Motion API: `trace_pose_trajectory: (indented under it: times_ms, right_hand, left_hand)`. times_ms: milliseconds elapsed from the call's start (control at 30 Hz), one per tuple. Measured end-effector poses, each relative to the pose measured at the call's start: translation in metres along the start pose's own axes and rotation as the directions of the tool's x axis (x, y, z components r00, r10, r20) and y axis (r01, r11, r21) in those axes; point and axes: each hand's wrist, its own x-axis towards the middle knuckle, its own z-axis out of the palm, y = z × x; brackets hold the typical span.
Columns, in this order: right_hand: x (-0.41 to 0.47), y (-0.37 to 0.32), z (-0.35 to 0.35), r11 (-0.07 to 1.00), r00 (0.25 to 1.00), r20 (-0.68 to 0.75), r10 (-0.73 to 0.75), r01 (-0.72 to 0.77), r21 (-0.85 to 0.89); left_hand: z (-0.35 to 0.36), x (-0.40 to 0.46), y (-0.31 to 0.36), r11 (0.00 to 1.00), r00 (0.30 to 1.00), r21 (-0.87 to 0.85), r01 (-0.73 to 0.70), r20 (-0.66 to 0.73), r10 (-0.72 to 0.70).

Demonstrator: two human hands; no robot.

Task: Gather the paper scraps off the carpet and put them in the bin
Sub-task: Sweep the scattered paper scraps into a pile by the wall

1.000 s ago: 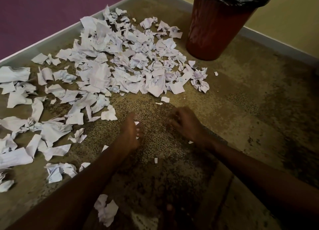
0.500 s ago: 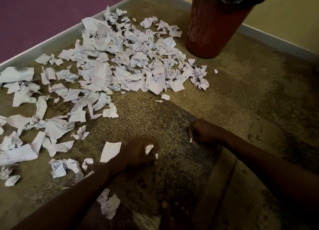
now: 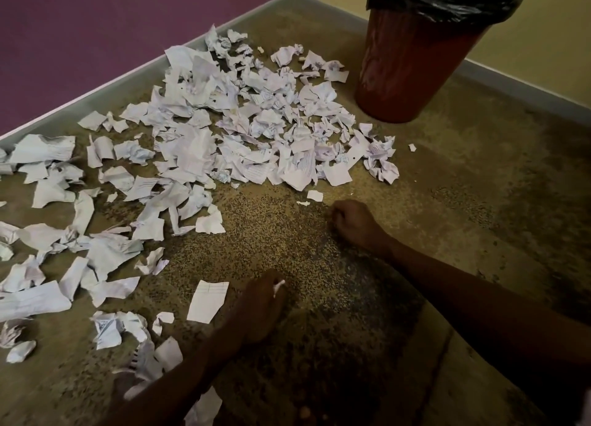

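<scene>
Torn and crumpled white paper scraps (image 3: 243, 128) cover the brown carpet (image 3: 447, 201) from the far middle to the left edge. A red bin (image 3: 412, 67) with a black liner stands at the back right, just beyond the pile. My left hand (image 3: 260, 301) rests low on the carpet, fingers closed around small white scraps that peek out at the fingertips. A flat lined scrap (image 3: 208, 301) lies just left of it. My right hand (image 3: 351, 221) is fisted on the carpet near two tiny scraps (image 3: 315, 196); whether it holds paper is hidden.
A purple wall (image 3: 96, 35) with a pale skirting board runs along the back left, and a yellow wall (image 3: 543, 35) along the back right. More scraps (image 3: 108, 328) lie near my left forearm. The carpet to the right of my right arm is bare.
My right hand has moved forward toward the pile's near edge. My left hand stays closed on small scraps, shifted slightly right of the flat lined scrap.
</scene>
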Motion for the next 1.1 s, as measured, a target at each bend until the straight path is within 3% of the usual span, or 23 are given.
trace_pose_trajectory:
  times_ms: [67,100,167,200,267,367,467,567,667,767,833,900,967,1033,1100]
  right_hand:
    - [0.027,-0.006,0.012,0.991,0.994,-0.031,0.103,-0.105,-0.085]
    - [0.036,-0.009,0.017,0.986,0.991,-0.050,0.122,-0.127,-0.111]
    - [0.045,-0.016,0.025,0.987,0.992,-0.057,0.110,-0.116,-0.107]
    - [0.047,-0.019,0.027,0.988,0.993,-0.054,0.102,-0.108,-0.109]
    - [0.048,-0.020,0.032,0.979,0.993,-0.072,0.092,-0.104,-0.175]
    - [0.049,-0.021,0.038,0.970,0.992,-0.124,0.031,-0.060,-0.235]
    - [0.051,-0.017,0.041,0.981,0.981,-0.190,-0.040,0.003,-0.196]
    - [0.052,-0.012,0.037,0.986,0.973,-0.227,-0.039,0.001,-0.167]
    - [0.048,-0.017,0.028,0.999,0.976,-0.215,-0.021,0.015,-0.031]
    - [0.036,-0.025,0.034,0.977,0.985,-0.150,0.086,-0.054,0.206]
    - [0.028,-0.040,0.048,0.927,0.986,-0.065,0.155,-0.123,0.354]
    - [0.018,-0.064,0.066,0.893,0.993,0.009,0.118,-0.110,0.436]
    - [0.005,-0.091,0.083,0.911,0.997,0.073,-0.036,0.002,0.413]
    - [-0.006,-0.115,0.100,0.949,0.963,0.160,-0.219,0.171,0.265]
    - [-0.016,-0.136,0.119,0.930,0.895,0.256,-0.367,0.352,0.102]
  left_hand:
    - [0.000,0.001,0.005,0.993,0.976,-0.090,0.077,-0.194,-0.094]
    - [-0.005,0.006,0.009,0.964,0.946,-0.145,0.221,-0.207,-0.248]
    - [-0.021,0.018,0.019,0.835,0.841,-0.227,0.502,-0.097,-0.532]
    - [-0.031,0.023,0.021,0.806,0.821,-0.255,0.534,-0.070,-0.567]
    - [-0.048,0.033,0.022,0.705,0.773,-0.448,0.550,-0.047,-0.633]
    - [-0.071,0.039,0.015,0.423,0.707,-0.778,0.464,0.039,-0.706]
    - [-0.090,0.041,0.008,0.183,0.733,-0.927,0.326,0.126,-0.668]
    - [-0.103,0.035,-0.003,0.114,0.760,-0.957,0.266,0.136,-0.636]
    - [-0.120,0.022,-0.017,0.149,0.762,-0.942,0.300,0.143,-0.632]
    - [-0.141,0.007,-0.028,0.280,0.679,-0.866,0.414,0.089,-0.729]
    - [-0.152,0.002,-0.035,0.317,0.632,-0.862,0.396,0.004,-0.775]
    - [-0.166,-0.004,-0.040,0.381,0.595,-0.841,0.383,-0.091,-0.798]
    - [-0.180,-0.013,-0.043,0.512,0.566,-0.715,0.475,-0.196,-0.800]
    - [-0.191,-0.028,-0.043,0.672,0.604,-0.474,0.568,-0.314,-0.732]
    - [-0.198,-0.048,-0.042,0.826,0.746,-0.099,0.555,-0.381,-0.546]
